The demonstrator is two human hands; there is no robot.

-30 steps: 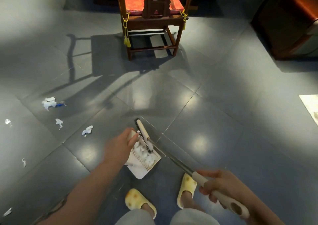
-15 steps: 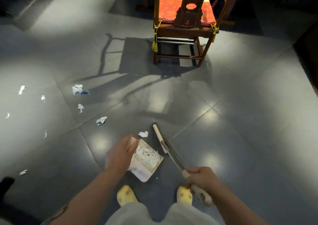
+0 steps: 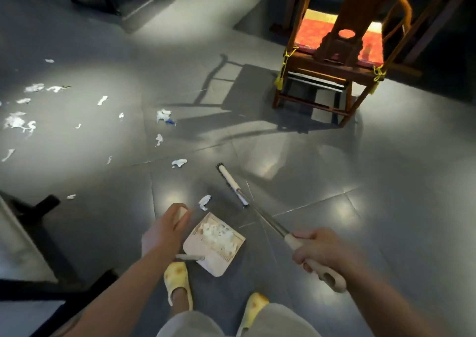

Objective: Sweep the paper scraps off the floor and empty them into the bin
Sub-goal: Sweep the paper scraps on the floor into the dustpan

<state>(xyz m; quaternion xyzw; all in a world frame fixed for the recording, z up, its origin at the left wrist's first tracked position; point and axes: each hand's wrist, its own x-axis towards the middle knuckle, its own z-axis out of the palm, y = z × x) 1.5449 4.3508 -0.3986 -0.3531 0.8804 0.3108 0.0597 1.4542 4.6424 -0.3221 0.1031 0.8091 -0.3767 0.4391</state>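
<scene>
The right hand (image 3: pixel 323 253) is curled round the cream grip of the broom (image 3: pixel 233 183); the left hand (image 3: pixel 164 229) holds the upright handle of the dustpan (image 3: pixel 215 244), fingers wrapped round its top. Since 1 second ago the broom head has lifted out of the pan and swung forward, leaving a heap of paper scraps inside and 1 loose scrap (image 3: pixel 204 202) just beyond the pan. Many scraps (image 3: pixel 16 122) lie scattered left across the glossy grey tile floor (image 3: pixel 334 169); a wooden chair (image 3: pixel 332 61) stands ahead. No bin shows.
</scene>
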